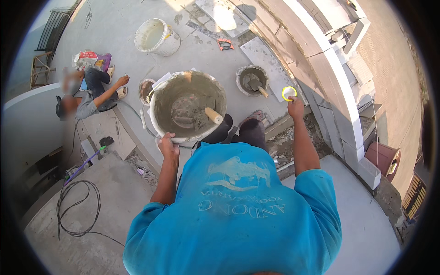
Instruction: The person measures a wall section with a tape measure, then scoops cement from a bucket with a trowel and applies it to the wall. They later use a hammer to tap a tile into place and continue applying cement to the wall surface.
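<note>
Left hand [169, 146], 1 of 2, pinches the near rim of 1 large bucket [188, 81], fingers hooked at its edge. Right hand [296, 107], well apart to the right, pinches 1 small yellow-rimmed round item [289, 93], pale inside, kind unclear.

Inside the large bucket, just beyond the left hand: grey mortar [185, 112] on bottom and walls; 1 wooden handle [213, 115], tilted toward the near right rim, tool head not clear.

Left of the right hand: 1 smaller bucket [242, 73] with grey mix, 1 trowel [263, 92] in it, handle over the rim toward that hand. Just beyond the right hand: 1 pale slab [266, 57].

Beyond the left hand, beside the large bucket: 1 small container [141, 87].

Farther out, past both hands: 1 white bucket [166, 46]; 1 orange-and-black item [225, 44], kind unclear.

Well left of the left hand: 1 co-worker [87, 104], seated, arm extended. Nearer the body on that side: 1 black cable [97, 197], loosely looped.

Right of the right hand: 1 curved low wall [337, 75], pale blocks.
</note>
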A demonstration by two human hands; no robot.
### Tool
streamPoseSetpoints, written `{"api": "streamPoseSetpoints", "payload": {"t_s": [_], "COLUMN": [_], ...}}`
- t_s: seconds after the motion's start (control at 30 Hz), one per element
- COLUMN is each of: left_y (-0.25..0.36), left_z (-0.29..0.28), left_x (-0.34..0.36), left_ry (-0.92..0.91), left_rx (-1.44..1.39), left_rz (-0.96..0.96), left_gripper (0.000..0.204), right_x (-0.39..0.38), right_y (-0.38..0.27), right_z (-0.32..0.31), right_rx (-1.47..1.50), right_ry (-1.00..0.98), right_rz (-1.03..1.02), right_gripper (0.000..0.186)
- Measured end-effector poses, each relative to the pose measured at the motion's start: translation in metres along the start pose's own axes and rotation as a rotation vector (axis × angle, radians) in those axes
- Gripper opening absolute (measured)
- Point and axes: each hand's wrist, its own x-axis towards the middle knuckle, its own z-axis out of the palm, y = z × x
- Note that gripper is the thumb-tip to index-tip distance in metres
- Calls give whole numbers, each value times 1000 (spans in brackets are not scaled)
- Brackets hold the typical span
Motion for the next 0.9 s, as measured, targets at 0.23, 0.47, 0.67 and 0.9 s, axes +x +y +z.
{"api": "streamPoseSetpoints", "payload": {"t_s": [0.23,0.47,0.67,0.9], "left_y": [-75,-99,-43,19], "left_z": [-33,-22,11,137], "left_x": [1,10,41,54], "left_ry": [301,362,213,-228], "left_rx": [-71,-45,92,342], "left_rz": [96,152,229,445], "left_gripper": [29,23,29,25], "right_x": [157,216,59,-18], "right_y": [-196,-441,-394,-304], "right_z": [161,184,101,84], "right_rx": [80,563,-28,-365], "right_ry": [-396,-556,-575,-406], "right_rz": [-307,-422,-939,-793], "right_gripper": [28,48,42,52]}}
